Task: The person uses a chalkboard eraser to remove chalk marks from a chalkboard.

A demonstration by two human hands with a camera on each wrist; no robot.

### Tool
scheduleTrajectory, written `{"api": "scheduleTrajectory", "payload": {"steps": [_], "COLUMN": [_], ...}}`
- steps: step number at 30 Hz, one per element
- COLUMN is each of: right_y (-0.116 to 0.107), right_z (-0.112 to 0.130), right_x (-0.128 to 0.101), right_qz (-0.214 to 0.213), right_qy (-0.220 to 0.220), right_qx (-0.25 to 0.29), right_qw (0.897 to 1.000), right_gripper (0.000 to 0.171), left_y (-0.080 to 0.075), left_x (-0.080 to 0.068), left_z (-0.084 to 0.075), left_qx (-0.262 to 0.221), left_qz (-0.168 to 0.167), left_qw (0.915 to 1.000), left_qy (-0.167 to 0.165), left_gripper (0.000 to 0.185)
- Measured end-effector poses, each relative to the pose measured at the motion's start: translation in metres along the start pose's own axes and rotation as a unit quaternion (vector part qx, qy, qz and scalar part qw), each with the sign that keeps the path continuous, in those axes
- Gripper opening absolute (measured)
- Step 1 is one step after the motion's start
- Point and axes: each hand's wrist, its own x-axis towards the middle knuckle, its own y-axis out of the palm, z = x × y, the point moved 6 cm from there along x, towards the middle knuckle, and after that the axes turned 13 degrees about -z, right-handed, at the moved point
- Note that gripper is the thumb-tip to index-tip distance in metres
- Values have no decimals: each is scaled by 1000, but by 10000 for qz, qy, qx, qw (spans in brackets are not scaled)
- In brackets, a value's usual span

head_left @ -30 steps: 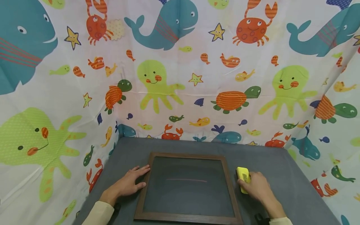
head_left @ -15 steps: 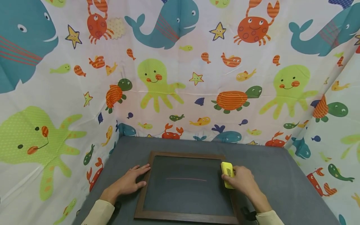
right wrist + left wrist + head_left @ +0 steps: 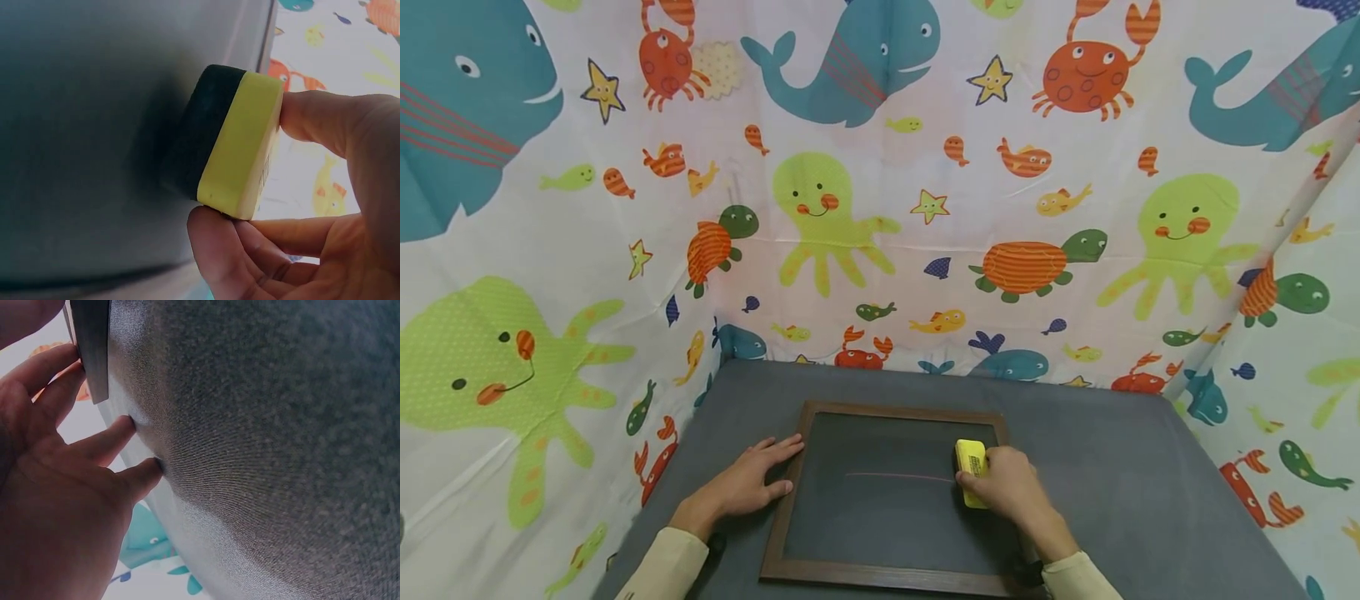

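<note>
A yellow chalkboard eraser with a dark felt side is pinched between the thumb and fingers of my right hand. In the right wrist view the eraser has its dark felt facing the board surface. It is over the right part of a brown-framed chalkboard, at the right end of a thin pinkish chalk line. My left hand lies with fingers spread at the board's left edge. In the left wrist view, fingertips touch the frame and others rest on the grey cloth.
The board lies on a grey-covered table. Fabric curtains printed with sea animals stand behind the table and along both sides. Beige sleeves cover both forearms.
My right hand has moved left with the eraser, from the table beside the board to over the chalk line's right end. The left hand stays at the frame.
</note>
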Motion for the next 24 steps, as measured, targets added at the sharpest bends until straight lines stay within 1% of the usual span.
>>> {"api": "scheduleTrajectory", "payload": {"steps": [5,11,16,20,24], "right_y": [7,5,6,11,20], "right_z": [4,12,18,28,43], "right_x": [0,0,2,1,0], "right_qz": [-112,-275,-302,-308,-352], "right_qy": [-76,-162,-271,-355,-378], "right_qx": [-245,-422,-565,-556,-447], "right_qw": [9996,9986,9976,9973,9977], "right_gripper": [48,47,46,46,46], "left_y": [0,-3,-4,-3,-1], "left_x": [2,3,3,2,2], "left_z": [-2,-5,-5,-4,-2], "left_qx": [-20,-38,-2,34,55], "left_qz": [31,30,18,15,21], "left_qw": [10000,10000,10000,10000,10000], "left_qy": [58,65,54,30,-28], "left_gripper": [69,69,70,70,70]}}
